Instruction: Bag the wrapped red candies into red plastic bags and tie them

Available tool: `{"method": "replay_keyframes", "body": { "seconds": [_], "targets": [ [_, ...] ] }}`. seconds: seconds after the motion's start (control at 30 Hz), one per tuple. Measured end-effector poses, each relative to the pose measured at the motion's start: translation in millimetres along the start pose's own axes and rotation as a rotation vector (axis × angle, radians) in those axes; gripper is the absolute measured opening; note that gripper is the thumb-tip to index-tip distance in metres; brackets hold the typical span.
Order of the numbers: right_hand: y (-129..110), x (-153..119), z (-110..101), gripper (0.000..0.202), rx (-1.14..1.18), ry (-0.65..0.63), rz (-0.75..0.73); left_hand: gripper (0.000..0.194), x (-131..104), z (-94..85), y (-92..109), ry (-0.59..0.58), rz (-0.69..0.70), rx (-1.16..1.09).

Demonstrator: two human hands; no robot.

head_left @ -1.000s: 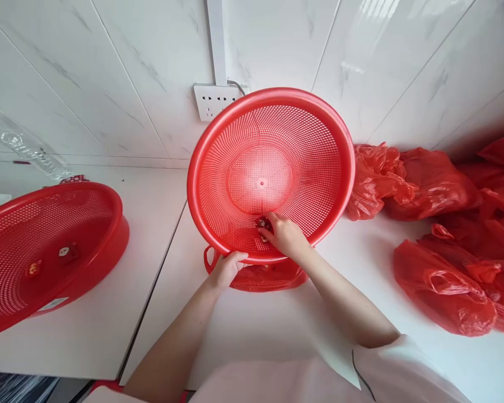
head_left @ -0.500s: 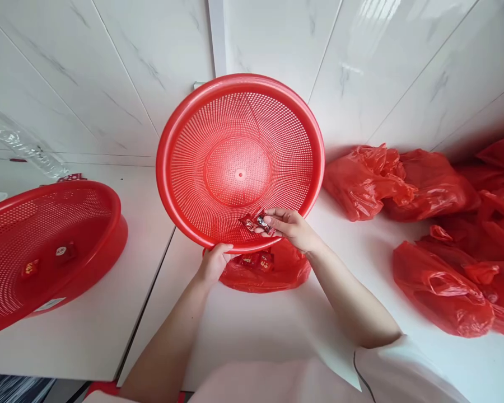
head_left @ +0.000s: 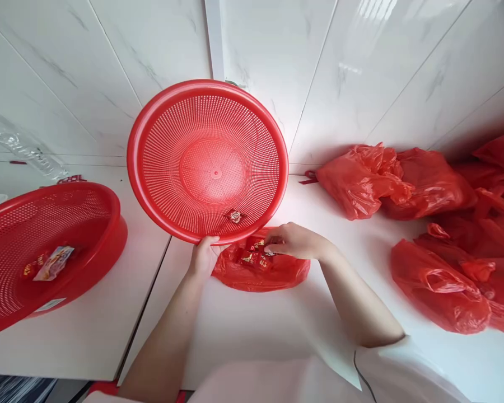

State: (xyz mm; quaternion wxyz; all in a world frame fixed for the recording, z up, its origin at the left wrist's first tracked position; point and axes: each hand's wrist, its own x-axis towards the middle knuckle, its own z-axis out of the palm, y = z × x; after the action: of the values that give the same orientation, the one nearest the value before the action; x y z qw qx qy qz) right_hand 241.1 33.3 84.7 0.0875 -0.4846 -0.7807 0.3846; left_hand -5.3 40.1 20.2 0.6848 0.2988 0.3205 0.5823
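My left hand point(head_left: 204, 259) is closed on the lower rim of a red perforated plastic basket point(head_left: 208, 84), which is tilted so that its inside faces me. A single dark red wrapped candy point(head_left: 235, 216) lies low on the basket's inner wall. Below the basket, an opened red plastic bag point(head_left: 256, 284) rests on the table with several red wrapped candies point(head_left: 254, 258) inside. Over the bag's mouth, my right hand point(head_left: 298, 242) points its bent fingers down, pinched on a small wrapped candy point(head_left: 269, 252) that is partly hidden by them.
At the left, another red basket point(head_left: 113, 224) holds a pale printed packet point(head_left: 54, 263) and red wrapped pieces. Several filled red bags point(head_left: 441, 285) stand at the right. A clear plastic bottle point(head_left: 29, 151) lies by the tiled wall point(head_left: 269, 50) on the white table point(head_left: 235, 336).
My right hand has moved from inside the basket down to the bag with a candy. The held basket has shifted left. A pale packet now shows in the left basket.
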Motion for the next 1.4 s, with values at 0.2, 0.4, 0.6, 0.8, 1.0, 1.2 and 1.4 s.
{"method": "replay_keyframes", "body": {
  "seconds": [0.2, 0.4, 0.6, 0.8, 1.0, 1.2, 1.4],
  "targets": [
    [-1, 15, 14, 0.034, -0.581, 0.479, 0.360, 0.027, -5, 6.8, -6, -0.008, -0.038, 0.036],
    [1, 26, 32, 0.042, -0.456, 0.575, -0.056, 0.040, -19, 20.8, -21, -0.091, -0.109, 0.012],
    [6, 23, 31, 0.066, -0.164, 0.121, -0.245, 0.039, -20, 21.5, -25, -0.126, -0.144, 0.025],
    [-2, 20, 23, 0.029, 0.384, 0.190, -0.243, 0.034, -13, 14.4, -18, -0.083, -0.144, 0.027],
    [1, 19, 15, 0.029, 0.871, 0.147, -0.105, 0.030, -7, 7.7, -12, -0.046, -0.096, 0.036],
    [-2, 13, 12, 0.025, 0.632, 0.191, -0.180, 0.023, -5, 5.2, -10, -0.039, -0.120, 0.057],
    [-4, 1, 2, 0.027, 0.109, 0.089, -0.287, 0.011, -4, 5.8, -6, 0.010, -0.053, -0.017]
  ]
}}
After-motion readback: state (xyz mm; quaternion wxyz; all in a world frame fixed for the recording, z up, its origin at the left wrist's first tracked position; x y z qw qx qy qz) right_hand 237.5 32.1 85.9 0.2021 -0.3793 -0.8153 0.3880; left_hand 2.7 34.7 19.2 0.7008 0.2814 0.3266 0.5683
